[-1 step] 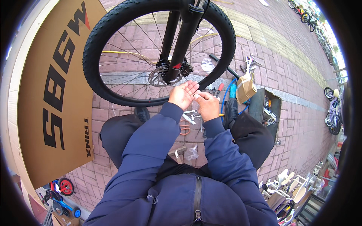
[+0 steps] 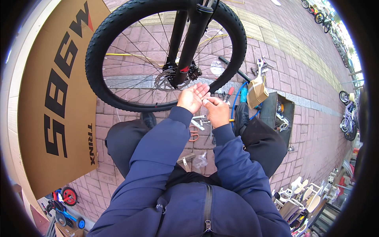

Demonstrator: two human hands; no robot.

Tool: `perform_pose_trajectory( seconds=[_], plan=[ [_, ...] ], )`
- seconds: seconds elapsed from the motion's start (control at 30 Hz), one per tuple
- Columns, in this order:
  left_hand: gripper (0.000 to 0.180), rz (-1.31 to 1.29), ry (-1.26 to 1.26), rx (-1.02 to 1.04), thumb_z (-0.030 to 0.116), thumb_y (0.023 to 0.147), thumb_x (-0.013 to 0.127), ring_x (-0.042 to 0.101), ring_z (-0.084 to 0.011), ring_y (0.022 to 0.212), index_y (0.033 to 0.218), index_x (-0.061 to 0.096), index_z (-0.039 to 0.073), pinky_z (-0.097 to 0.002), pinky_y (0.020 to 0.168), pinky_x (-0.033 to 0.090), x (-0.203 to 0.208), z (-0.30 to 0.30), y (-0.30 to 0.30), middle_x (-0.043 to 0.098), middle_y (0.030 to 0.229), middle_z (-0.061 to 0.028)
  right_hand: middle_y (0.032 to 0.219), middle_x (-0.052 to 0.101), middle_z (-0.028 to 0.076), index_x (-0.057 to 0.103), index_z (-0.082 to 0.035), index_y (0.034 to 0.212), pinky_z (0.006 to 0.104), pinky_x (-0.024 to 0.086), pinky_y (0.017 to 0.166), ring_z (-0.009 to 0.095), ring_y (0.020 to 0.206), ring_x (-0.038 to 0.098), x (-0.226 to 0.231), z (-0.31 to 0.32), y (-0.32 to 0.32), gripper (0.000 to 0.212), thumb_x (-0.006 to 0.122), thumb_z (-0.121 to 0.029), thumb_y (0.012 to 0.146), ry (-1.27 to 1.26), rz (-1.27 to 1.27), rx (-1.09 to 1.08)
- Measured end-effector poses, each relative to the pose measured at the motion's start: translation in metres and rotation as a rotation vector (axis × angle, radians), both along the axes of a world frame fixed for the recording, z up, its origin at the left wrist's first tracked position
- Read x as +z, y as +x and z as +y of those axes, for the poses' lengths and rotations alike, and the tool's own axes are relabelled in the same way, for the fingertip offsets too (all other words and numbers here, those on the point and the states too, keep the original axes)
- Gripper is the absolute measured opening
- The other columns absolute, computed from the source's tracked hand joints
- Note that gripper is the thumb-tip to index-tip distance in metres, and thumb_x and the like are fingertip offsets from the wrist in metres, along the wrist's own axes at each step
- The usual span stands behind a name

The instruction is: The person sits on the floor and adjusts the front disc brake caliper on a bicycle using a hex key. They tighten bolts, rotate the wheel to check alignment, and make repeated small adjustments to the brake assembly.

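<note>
large brown cardboard box with black lettering [image 2: 79,106] is standing at left | small red and blue wheeled children's ride-ons [image 2: 69,196] are sitting near its lower corner | purple-and-white bicycle [image 2: 347,117] is standing at far right | row of parked bicycles [image 2: 326,24] is lining the upper right | pinkish brick paving [image 2: 312,130] is spreading beneath

Two hands mid-dial: one left hand [image 2: 190,98], one right hand [image 2: 218,112]. 11 o'clock: one bike wheel [image 2: 94,67], one brake disc [image 2: 162,81]. 12: two fork legs [image 2: 192,49]. 9: one big cardboard box [image 2: 79,104]. 3: one toolbox [image 2: 269,107]. 2: one small parcel [image 2: 257,94].
</note>
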State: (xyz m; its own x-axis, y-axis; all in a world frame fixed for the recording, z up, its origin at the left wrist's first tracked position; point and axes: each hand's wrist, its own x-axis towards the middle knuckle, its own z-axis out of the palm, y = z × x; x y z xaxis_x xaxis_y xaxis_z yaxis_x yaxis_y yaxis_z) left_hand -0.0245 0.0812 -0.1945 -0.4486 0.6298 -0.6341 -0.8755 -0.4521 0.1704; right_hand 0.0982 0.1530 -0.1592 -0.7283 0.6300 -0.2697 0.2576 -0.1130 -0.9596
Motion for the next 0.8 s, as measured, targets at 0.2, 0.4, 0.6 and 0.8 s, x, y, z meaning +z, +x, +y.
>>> perform_pose_trajectory(
  seconds=[0.2,0.4,0.6,0.8],
  plan=[
    [0.029,-0.113,0.299,0.232,0.011,0.104,0.039,0.063,-0.0311,0.12,0.119,0.058,-0.005,-0.051,0.109,0.046,-0.026,0.017,-0.007,0.067,0.124,-0.0183,0.08,0.071,0.006,0.071,0.003,0.09,0.0275,0.05,0.066,0.01,0.072,0.062,0.002,0.002,0.004,0.018,0.075,-0.013,0.085,0.126,-0.129,-0.008],
    [0.032,-0.211,0.411,0.316,0.013,0.103,0.04,0.064,-0.0302,0.121,0.118,0.058,-0.008,-0.0507,0.109,0.046,-0.042,0.01,-0.013,0.068,0.121,-0.0203,0.068,0.064,0.002,0.064,-0.001,0.085,0.0229,0.037,0.04,0.005,0.044,0.05,-0.002,0.004,0.001,0.007,0.068,-0.007,0.087,0.108,-0.067,0.052],
    [0.03,-0.181,0.553,0.176,0.016,0.103,0.042,0.067,-0.0297,0.113,0.116,0.06,-0.005,-0.0493,0.103,0.05,-0.061,-0.001,-0.015,0.07,0.116,-0.0177,0.069,0.064,0.002,0.064,-0.002,0.089,0.0225,0.037,0.039,0.005,0.045,0.051,0.0,0.003,-0.002,0.007,0.068,-0.006,0.087,0.096,-0.044,0.02],
    [0.031,-0.139,0.456,0.246,0.019,0.103,0.044,0.066,-0.031,0.112,0.116,0.058,-0.004,-0.0487,0.1,0.051,-0.055,0.001,-0.011,0.068,0.12,-0.018,0.082,0.068,0.005,0.066,0.0,0.096,0.0247,0.045,0.05,0.007,0.058,0.056,0.005,0.002,-0.004,0.014,0.072,-0.007,0.086,0.124,-0.094,0.011]
  ],
)
